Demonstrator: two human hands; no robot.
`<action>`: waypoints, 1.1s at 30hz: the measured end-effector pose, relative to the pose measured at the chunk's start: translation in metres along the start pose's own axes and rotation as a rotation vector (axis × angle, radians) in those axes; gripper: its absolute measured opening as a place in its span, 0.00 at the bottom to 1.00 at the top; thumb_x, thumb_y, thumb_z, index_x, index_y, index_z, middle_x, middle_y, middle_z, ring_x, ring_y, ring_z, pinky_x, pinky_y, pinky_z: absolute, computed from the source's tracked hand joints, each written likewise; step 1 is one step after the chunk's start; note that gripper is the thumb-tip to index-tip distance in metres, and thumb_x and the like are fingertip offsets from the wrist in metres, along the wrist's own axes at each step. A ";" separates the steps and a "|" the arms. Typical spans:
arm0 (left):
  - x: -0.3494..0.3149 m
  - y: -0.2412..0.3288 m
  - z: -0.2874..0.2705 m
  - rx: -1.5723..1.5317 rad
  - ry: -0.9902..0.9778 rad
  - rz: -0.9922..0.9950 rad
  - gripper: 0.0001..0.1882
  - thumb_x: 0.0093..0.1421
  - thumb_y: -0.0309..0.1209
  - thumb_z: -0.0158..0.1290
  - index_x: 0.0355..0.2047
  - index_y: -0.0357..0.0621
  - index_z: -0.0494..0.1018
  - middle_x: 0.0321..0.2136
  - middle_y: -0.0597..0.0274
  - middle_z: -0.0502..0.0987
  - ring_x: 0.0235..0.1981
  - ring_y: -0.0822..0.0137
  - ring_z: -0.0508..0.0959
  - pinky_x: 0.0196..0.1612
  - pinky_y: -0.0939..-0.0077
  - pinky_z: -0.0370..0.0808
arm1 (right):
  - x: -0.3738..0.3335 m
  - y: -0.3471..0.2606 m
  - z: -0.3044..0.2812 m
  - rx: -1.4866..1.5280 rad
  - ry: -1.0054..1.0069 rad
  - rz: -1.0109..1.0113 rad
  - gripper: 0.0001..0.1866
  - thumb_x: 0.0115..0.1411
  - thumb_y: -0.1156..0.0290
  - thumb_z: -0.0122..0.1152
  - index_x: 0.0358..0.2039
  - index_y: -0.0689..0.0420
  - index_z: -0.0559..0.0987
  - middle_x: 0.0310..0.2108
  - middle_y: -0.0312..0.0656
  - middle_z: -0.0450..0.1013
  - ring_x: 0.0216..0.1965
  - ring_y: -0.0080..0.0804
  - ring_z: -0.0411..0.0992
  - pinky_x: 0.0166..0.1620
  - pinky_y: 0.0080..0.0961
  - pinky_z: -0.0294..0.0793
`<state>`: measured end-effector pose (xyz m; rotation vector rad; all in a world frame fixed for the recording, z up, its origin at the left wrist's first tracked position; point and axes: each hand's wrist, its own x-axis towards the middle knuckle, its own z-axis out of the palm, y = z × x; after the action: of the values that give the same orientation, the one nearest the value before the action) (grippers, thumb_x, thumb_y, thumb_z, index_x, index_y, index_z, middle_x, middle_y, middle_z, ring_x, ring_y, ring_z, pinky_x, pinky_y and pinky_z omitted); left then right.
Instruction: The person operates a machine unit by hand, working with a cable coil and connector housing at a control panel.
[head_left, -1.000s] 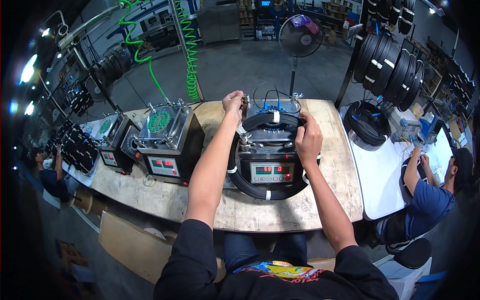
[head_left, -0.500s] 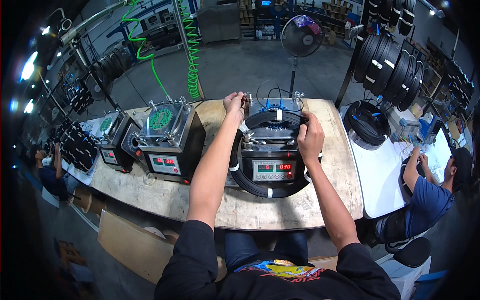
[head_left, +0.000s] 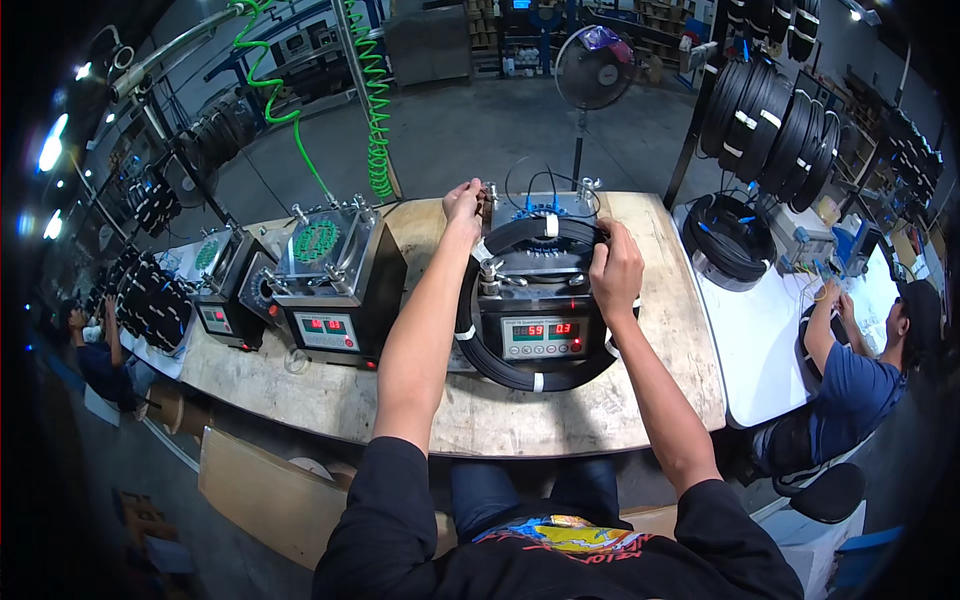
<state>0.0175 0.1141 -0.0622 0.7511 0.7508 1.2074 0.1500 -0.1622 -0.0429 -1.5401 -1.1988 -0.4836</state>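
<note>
A black machine with a metal top plate and a lit red digit display (head_left: pixel 541 338) stands in front of me. Around its front and over its top hangs a coil of black cable (head_left: pixel 530 381), bound with white ties. Blue connectors (head_left: pixel 545 207) sit in a ring on the plate, with thin dark leads rising from them. My left hand (head_left: pixel 463 208) is closed in a pinch beside the metal clamp post (head_left: pixel 490 190) at the far left corner; what its fingertips hold is hidden. My right hand (head_left: pixel 617 262) curls at the coil's upper right side, covering the near right corner.
Two similar machines with green discs (head_left: pixel 316 241) stand to the left on the wooden bench (head_left: pixel 430 415). Green coiled hoses (head_left: pixel 377 150) hang behind. At right, a person (head_left: pixel 850 340) works at a white table; another person (head_left: pixel 100 345) sits far left. A fan (head_left: pixel 594 70) stands beyond.
The digits on the display in front of me have changed. Both hands stay at the same corners of the machine, and the whole view has shifted slightly.
</note>
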 end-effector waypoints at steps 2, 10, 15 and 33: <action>-0.001 0.009 -0.002 0.102 0.094 0.049 0.16 0.68 0.30 0.58 0.52 0.38 0.70 0.33 0.64 0.78 0.29 0.70 0.77 0.32 0.73 0.74 | 0.001 -0.003 0.005 0.018 -0.004 -0.023 0.16 0.57 0.78 0.51 0.46 0.61 0.78 0.41 0.50 0.78 0.43 0.51 0.77 0.49 0.43 0.75; -0.115 0.033 -0.024 0.724 -0.310 0.651 0.16 0.70 0.36 0.52 0.53 0.42 0.74 0.49 0.56 0.78 0.46 0.61 0.78 0.50 0.67 0.74 | -0.005 0.002 -0.010 -0.022 -0.084 0.005 0.14 0.66 0.69 0.55 0.50 0.58 0.77 0.43 0.50 0.78 0.44 0.51 0.77 0.46 0.43 0.75; -0.201 0.020 -0.049 1.099 -0.410 1.219 0.12 0.63 0.39 0.60 0.42 0.47 0.82 0.59 0.48 0.73 0.61 0.46 0.73 0.63 0.55 0.69 | -0.007 -0.001 -0.018 -0.022 -0.072 0.040 0.15 0.67 0.65 0.58 0.51 0.57 0.77 0.41 0.48 0.77 0.43 0.49 0.76 0.46 0.41 0.75; -0.197 0.000 -0.070 0.955 0.110 1.273 0.10 0.65 0.27 0.56 0.36 0.38 0.65 0.41 0.48 0.70 0.41 0.50 0.76 0.44 0.60 0.74 | -0.018 0.004 -0.018 -0.124 -0.152 0.111 0.22 0.64 0.63 0.59 0.59 0.48 0.76 0.41 0.43 0.75 0.42 0.43 0.76 0.41 0.39 0.76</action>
<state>-0.0778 -0.0706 -0.0799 2.1707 0.9608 2.0114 0.1511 -0.1857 -0.0528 -1.7653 -1.2090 -0.3786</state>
